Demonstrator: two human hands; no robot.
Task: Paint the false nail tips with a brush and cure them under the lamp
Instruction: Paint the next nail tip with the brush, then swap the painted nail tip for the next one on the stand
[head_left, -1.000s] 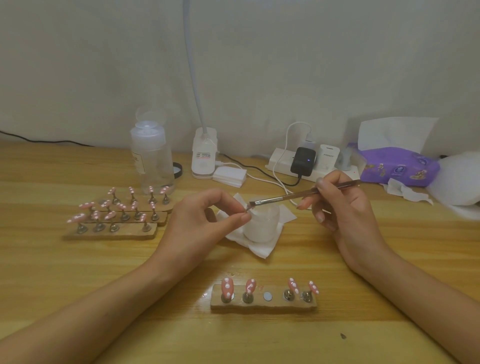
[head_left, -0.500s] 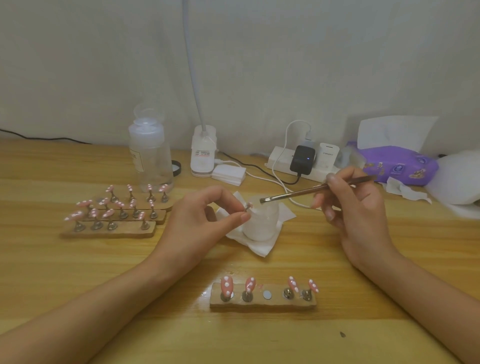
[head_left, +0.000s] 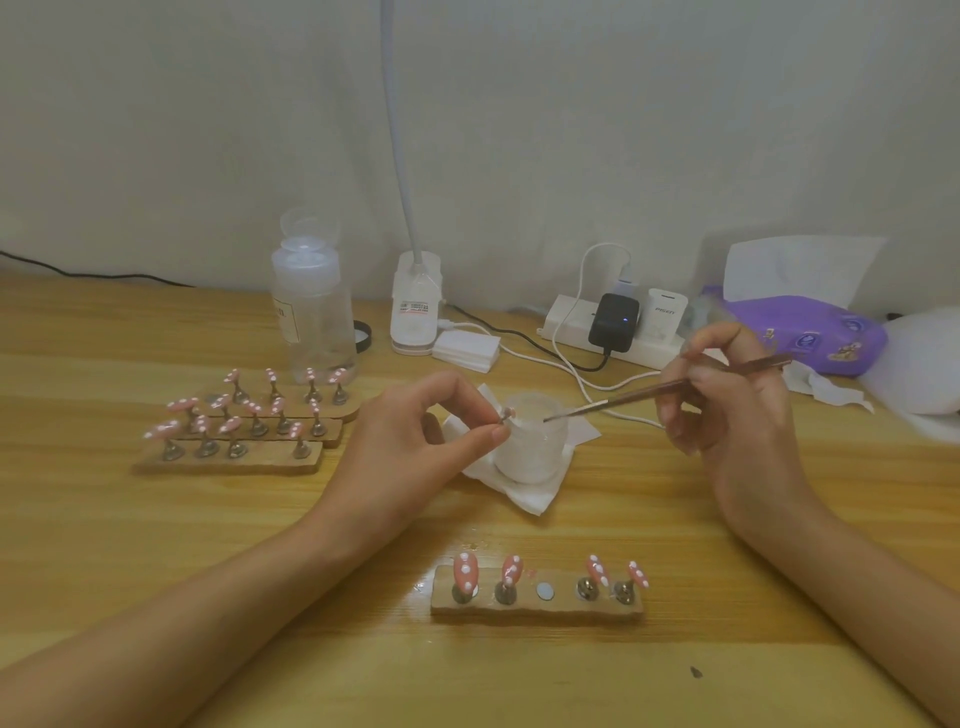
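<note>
Brush (head_left: 649, 391) withdrawn to jar (head_left: 530, 452); right fingers (head_left: 723, 335) grip it, left fingers (head_left: 475, 440) pinch nail tip (head_left: 506, 414).

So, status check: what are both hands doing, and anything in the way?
Left hand pinches a nail tip by the jar. Right hand holds the brush, bristles over the jar, short of the tip. Nothing between them.

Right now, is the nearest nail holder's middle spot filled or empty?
Empty: on the wooden holder, the middle spot shows a bare disc, no nail.

The white charger (head_left: 666, 312) on the power strip (head_left: 566, 325) reads "PISEN".
</note>
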